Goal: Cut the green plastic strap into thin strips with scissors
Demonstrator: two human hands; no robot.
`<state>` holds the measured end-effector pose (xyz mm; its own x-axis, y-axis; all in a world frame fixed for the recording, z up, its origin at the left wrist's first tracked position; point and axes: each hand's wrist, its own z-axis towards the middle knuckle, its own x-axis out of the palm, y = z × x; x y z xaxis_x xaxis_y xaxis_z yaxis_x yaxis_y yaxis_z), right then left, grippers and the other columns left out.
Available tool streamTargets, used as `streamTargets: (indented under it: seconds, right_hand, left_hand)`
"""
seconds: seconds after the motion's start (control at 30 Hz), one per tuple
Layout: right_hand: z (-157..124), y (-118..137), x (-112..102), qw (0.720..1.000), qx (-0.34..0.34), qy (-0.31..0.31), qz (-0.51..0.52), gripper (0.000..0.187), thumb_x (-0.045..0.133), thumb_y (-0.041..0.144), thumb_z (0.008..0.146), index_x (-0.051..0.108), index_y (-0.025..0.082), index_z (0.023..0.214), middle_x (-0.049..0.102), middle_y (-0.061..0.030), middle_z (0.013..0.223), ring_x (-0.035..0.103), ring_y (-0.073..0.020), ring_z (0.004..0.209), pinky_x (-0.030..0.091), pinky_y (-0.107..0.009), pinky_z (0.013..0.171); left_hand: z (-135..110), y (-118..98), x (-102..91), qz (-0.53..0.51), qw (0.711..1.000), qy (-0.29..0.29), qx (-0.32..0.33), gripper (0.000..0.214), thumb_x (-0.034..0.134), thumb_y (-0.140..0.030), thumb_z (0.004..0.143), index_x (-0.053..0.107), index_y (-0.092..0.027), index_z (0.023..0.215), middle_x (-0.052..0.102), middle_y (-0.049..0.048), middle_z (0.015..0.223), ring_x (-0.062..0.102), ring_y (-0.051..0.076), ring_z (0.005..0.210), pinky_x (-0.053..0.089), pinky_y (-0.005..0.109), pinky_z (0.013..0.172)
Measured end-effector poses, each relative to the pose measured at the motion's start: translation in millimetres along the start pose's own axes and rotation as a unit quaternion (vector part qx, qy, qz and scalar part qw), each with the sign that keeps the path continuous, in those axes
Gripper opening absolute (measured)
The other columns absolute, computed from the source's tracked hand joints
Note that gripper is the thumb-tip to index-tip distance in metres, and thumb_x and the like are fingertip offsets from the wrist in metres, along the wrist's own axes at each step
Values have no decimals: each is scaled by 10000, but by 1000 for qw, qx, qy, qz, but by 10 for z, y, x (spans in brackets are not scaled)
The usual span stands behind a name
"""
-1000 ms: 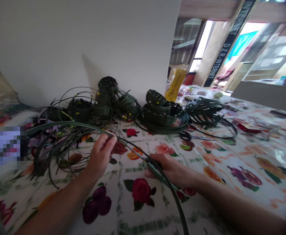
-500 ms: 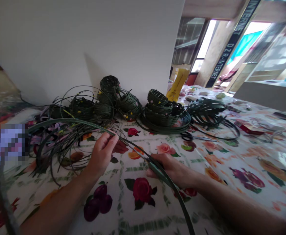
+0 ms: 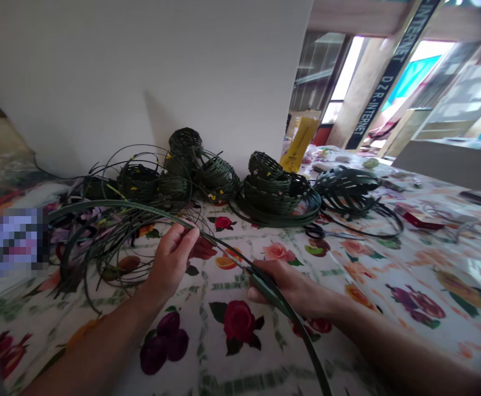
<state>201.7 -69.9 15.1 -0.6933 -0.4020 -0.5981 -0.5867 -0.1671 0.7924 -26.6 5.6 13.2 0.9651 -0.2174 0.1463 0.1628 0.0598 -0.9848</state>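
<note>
My left hand (image 3: 178, 250) is closed, its thumb and fingers pinching a long dark green strip (image 3: 100, 203). The strip arches away to the left and curves down toward the near left corner. My right hand (image 3: 279, 280) is wrapped round a green-handled tool (image 3: 270, 294) with a slim metal blade (image 3: 235, 258). The blade points at my left fingertips and lies close along the strip; whether it cuts in I cannot tell. Past my right hand the strip runs on to the near edge of view. Its grip is partly hidden by the strip.
Behind my hands stand several dark green woven baskets (image 3: 215, 176) and a tangle of thin strands (image 3: 112, 247). Black-handled scissors (image 3: 315, 231) lie beside a coiled strip (image 3: 240, 212). A partly woven piece (image 3: 345, 190) and a red box (image 3: 419, 218) are farther right on the flowered tablecloth (image 3: 207, 341).
The strip's loop at the near left has swung outward to the left. My hands have stayed almost in place, with the tool and strip between them.
</note>
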Motion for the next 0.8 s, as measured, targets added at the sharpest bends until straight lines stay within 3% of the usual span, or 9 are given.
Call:
streamTargets:
  seconds: [0.23, 0.43, 0.8]
  right_hand:
    - [1, 0, 16, 1000, 10, -4, 27, 347, 620, 498, 859, 539, 168, 791, 489, 30, 702, 425, -120, 636, 353, -233, 560]
    - [12, -35, 38, 999, 4, -4, 50, 334, 630, 487, 854, 537, 174, 784, 503, 29, 701, 439, -127, 641, 376, -235, 575]
    - [4, -21, 17, 999, 24, -18, 23, 343, 618, 501, 857, 537, 176, 780, 518, 18, 727, 448, -131, 651, 378, -236, 572]
  left_hand:
    - [0, 5, -8, 3, 1000, 5, 4, 201, 620, -373, 842, 531, -196, 810, 698, -3, 672, 696, 173, 605, 520, 253, 559]
    - [-1, -9, -4, 19, 1000, -10, -15, 233, 640, -398, 822, 545, -194, 763, 704, 12, 673, 685, 178, 575, 464, 228, 467]
    - [43, -42, -35, 39, 999, -8, -19, 300, 615, -423, 841, 570, -166, 692, 703, 37, 645, 659, 149, 533, 521, 250, 544]
